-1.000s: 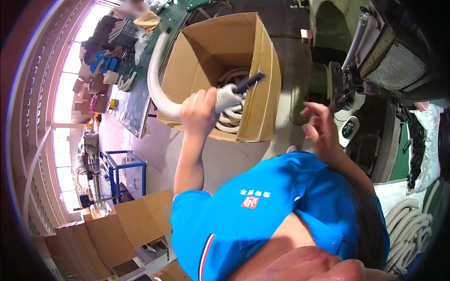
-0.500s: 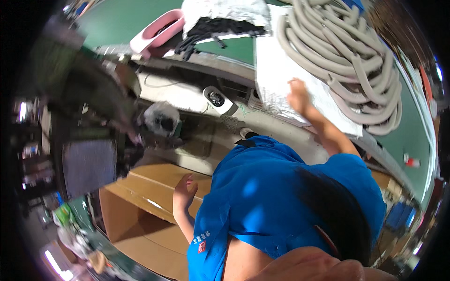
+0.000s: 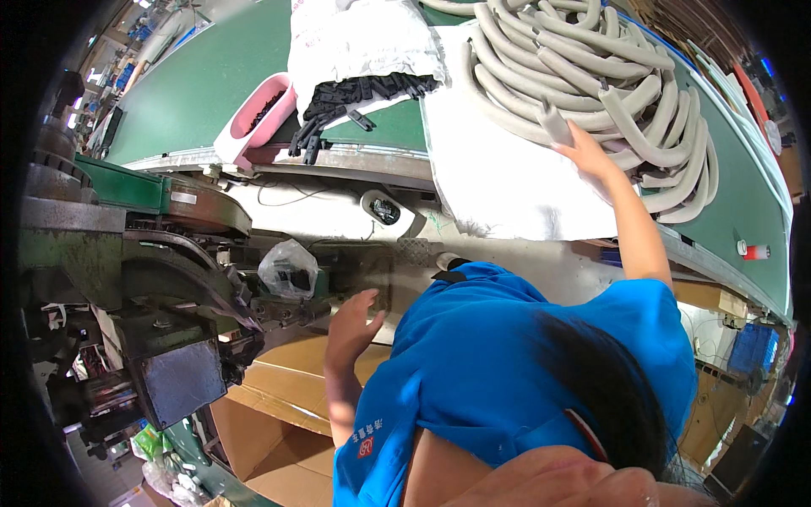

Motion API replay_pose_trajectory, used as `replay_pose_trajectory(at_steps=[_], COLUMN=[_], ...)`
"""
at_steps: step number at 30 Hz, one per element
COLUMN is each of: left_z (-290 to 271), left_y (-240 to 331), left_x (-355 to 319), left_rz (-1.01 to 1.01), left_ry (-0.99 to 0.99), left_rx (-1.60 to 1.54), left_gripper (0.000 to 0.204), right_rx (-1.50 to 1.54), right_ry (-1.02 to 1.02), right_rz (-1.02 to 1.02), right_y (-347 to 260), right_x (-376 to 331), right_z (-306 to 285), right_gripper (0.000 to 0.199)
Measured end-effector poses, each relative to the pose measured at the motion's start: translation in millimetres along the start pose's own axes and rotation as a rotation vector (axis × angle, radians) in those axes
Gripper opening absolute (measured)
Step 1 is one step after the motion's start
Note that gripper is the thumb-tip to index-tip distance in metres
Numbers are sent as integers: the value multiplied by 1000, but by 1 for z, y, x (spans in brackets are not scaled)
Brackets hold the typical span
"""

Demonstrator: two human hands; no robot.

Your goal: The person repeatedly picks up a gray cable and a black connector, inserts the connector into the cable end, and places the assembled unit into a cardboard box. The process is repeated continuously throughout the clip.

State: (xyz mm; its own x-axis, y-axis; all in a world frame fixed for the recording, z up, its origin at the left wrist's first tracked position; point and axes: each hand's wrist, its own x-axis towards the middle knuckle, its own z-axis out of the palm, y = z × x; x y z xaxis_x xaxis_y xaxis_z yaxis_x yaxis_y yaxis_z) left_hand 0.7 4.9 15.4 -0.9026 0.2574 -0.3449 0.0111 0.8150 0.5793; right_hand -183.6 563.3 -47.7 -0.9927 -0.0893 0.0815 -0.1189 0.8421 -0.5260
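Two hands: right fingers (image 3: 568,145) round grey tube (image 3: 553,122) (white sack (image 3: 498,182) beneath), left fingers (image 3: 363,300) spread

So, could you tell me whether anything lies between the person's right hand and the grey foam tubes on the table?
Nothing visible does. The right hand already rests on the pile of grey foam tubes, fingers at one tube's end. The left hand is open, down by the machine, above the cardboard box.
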Motion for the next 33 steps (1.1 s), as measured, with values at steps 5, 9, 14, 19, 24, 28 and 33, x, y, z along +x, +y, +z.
replay_pose_trajectory(at_steps=[5,9,14,19,24,28,33], left_z=[-2,6,-40,-40,-27,-7,8], left_y=[75,76,43,67,99,83,77], left_x=[51,68,-15,-97,-71,-69,-74], left_rz=[317,300,371,-1,-515,-648,-638], left_ry=[215,613,876,811,728,872,1066], left_rx=[-274,-868,-1063,-891,-218,-107,-73], left_gripper=[68,61,50,45,40,42,40], right_rx=[933,954,545,250,-244,-201,607], right_ry=[5,-370,-8,8,-128,-559,-1362], right_rz=[-103,-552,-742,-367,-81,-283,-462], right_y=[-250,-344,-299,-209,-260,-273,-380], right_x=[19,-11,63,197,260,274,129], right_z=[7,32,80,221,284,292,175], right_gripper=[54,49,27,28,61,55,26])
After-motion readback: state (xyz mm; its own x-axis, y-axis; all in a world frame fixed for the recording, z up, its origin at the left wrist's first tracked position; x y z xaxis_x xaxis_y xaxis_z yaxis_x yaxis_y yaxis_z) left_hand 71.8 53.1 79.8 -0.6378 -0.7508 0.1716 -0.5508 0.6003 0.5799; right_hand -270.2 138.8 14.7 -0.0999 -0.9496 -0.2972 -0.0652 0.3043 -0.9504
